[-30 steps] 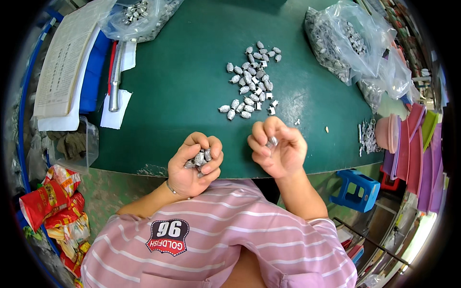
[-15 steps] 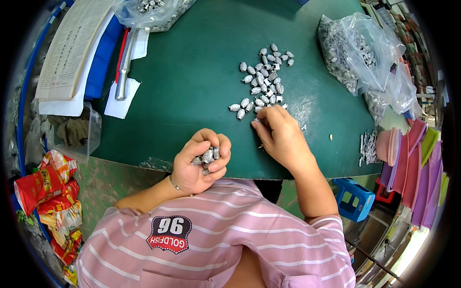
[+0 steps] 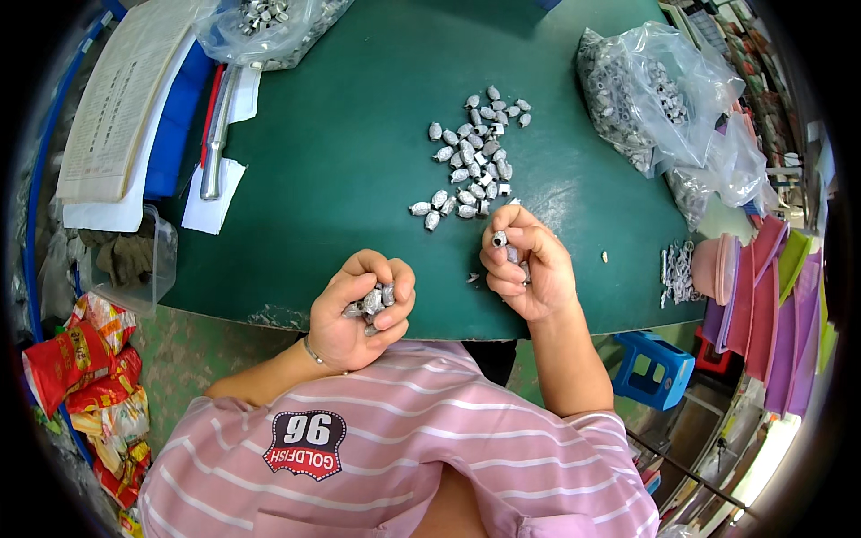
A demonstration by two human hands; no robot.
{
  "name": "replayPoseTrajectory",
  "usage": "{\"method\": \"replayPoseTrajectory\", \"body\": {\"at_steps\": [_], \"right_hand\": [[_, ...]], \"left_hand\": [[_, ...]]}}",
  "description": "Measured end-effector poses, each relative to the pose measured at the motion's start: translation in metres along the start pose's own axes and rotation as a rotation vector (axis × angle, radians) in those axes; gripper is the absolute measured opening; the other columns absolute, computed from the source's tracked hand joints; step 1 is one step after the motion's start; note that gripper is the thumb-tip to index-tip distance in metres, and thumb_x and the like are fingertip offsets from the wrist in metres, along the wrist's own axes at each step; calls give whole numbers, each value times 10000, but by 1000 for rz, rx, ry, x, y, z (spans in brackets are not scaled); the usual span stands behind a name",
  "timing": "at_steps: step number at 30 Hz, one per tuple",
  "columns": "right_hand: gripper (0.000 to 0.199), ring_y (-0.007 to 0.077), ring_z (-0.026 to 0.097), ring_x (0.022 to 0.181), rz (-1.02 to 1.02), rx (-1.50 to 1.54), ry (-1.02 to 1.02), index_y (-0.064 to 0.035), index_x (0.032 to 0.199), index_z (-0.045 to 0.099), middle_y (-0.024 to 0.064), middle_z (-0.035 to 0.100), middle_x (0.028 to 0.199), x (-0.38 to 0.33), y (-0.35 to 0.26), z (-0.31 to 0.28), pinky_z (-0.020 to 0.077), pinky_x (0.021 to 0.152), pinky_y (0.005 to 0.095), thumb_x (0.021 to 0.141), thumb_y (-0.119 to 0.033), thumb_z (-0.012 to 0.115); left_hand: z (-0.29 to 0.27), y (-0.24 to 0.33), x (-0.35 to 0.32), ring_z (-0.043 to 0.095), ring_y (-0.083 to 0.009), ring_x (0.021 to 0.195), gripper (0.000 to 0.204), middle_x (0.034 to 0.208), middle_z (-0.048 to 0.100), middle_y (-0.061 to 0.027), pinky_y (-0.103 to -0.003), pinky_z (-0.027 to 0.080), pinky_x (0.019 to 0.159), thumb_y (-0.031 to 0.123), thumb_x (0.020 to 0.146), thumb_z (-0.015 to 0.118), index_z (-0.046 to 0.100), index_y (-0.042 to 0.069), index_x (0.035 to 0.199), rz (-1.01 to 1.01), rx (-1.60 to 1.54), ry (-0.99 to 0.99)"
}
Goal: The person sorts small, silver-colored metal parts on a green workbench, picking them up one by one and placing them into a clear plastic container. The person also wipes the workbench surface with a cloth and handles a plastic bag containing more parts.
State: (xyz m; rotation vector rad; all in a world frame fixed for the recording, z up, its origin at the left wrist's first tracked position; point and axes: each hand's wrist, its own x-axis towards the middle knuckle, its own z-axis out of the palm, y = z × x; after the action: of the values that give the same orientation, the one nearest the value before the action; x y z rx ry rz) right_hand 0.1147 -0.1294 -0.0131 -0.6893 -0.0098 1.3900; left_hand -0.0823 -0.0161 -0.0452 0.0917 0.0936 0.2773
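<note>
Several small grey oval metal beads (image 3: 372, 303) sit in my left hand (image 3: 359, 314), its fingers curled around them at the near edge of the table. My right hand (image 3: 531, 264) is raised a little above the tabletop, pinching a bead (image 3: 500, 239) whose dark end hole shows; more grey beads are partly hidden under its fingers. Just beyond my hands lies a loose pile of the same patterned beads (image 3: 466, 152) on the green table (image 3: 341, 134). A few small bright pieces are mixed into that pile.
A clear bag of metal pieces (image 3: 628, 99) stands at the right, another bag (image 3: 269, 27) at the far left. A metal rod (image 3: 213, 161) lies beside a blue bin (image 3: 175, 125). Small metal parts (image 3: 679, 273) lie near the right edge, by pink and purple bins (image 3: 762, 296).
My right hand has drawn back from the pile and turned, lifting beads in its fingers. The left hand still cups its beads. The whole view has shifted slightly.
</note>
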Motion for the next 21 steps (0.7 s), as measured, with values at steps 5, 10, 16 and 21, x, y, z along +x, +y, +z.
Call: {"method": "replayPoseTrajectory", "body": {"at_steps": [5,10,16,21], "right_hand": [[130,83,328,446,33,59,-34,-22,920,509,107,496,680,0,-1,-6,243,341,188,846,-55,407],[169,100,362,450,-92,-34,-25,-38,874,533,85,487,588,1,-5,0,269,355,192,892,-184,449],[87,229,565,602,-651,-1711,99,-26,822,627,105,588,707,24,-14,16,450,522,313,782,-102,641],[159,327,582,703,-606,-2015,53,-43,901,603,117,575,783,24,-8,25,477,622,395,759,-103,645]], "left_hand": [[1,0,0,439,-123,587,111,885,508,-124,-204,333,386,141,879,472,542,63,917,-9,2,12],[1,0,-1,435,-123,600,130,889,492,-121,-206,346,406,151,894,458,543,61,932,-21,-2,-1],[0,1,-1,439,-123,611,144,896,492,-121,-206,359,412,150,901,448,550,56,943,-17,-9,-9],[1,0,-2,445,-126,588,105,889,509,-118,-204,341,395,140,880,471,545,74,914,-9,-9,29]]}}
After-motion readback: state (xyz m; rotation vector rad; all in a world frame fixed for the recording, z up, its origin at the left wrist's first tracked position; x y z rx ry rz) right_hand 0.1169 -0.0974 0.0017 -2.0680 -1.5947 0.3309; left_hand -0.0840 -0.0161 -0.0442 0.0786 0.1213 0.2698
